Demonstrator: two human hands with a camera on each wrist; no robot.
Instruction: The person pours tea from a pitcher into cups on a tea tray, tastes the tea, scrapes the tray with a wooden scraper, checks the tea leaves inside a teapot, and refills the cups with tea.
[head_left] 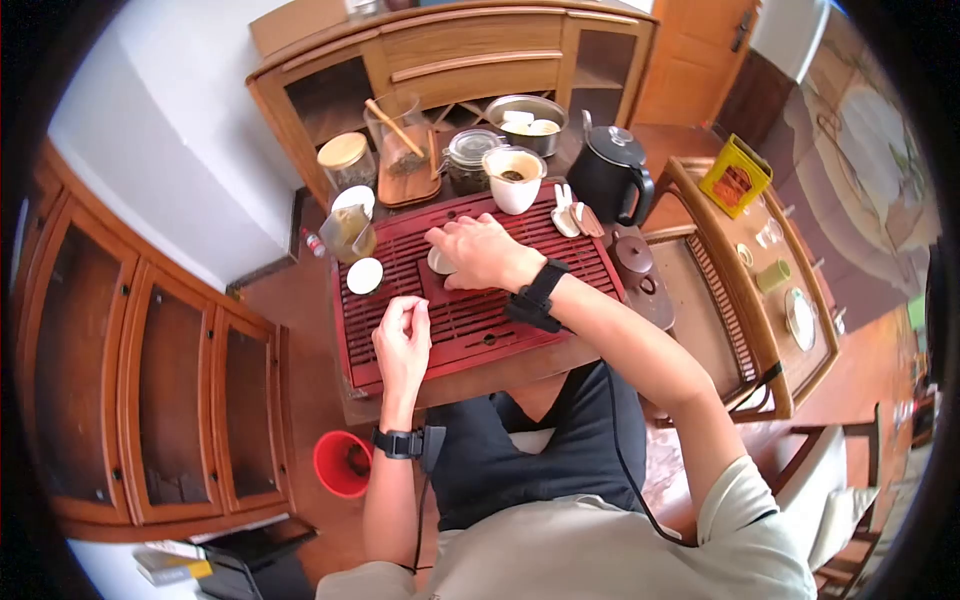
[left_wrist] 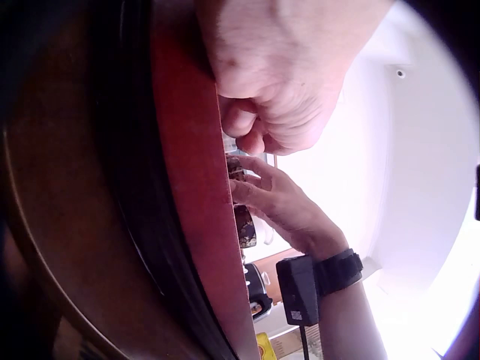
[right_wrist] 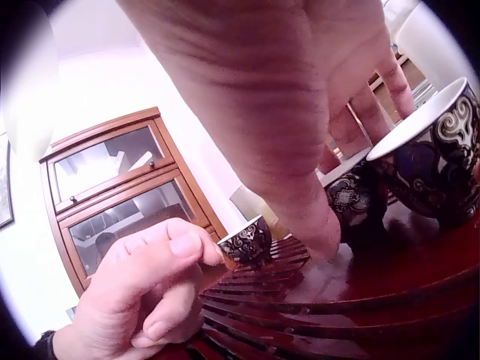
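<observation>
My right hand (head_left: 485,252) reaches over the red slatted tea tray (head_left: 480,335). Its thumb and fingers grip a small teacup (right_wrist: 360,206) with a dark silvery-patterned outside; in the head view only its pale inside shows beside the fingers. Right beside it in the right wrist view stands another patterned teacup (right_wrist: 439,161), which the hand hides in the head view. My left hand (head_left: 402,335) hovers at the tray's near left side, fingers loosely curled, thumb against the forefinger, nothing visible in it. Beyond it sits a third teacup (head_left: 365,275), white inside.
A glass pitcher (head_left: 350,235) stands at the tray's left, a white filter cup (head_left: 515,180) at its back. Behind are glass jars (head_left: 472,160) and a metal basin (head_left: 527,125). A black kettle (head_left: 608,170) and brown teapot (head_left: 632,255) stand right; a red bin (head_left: 342,465) is on the floor.
</observation>
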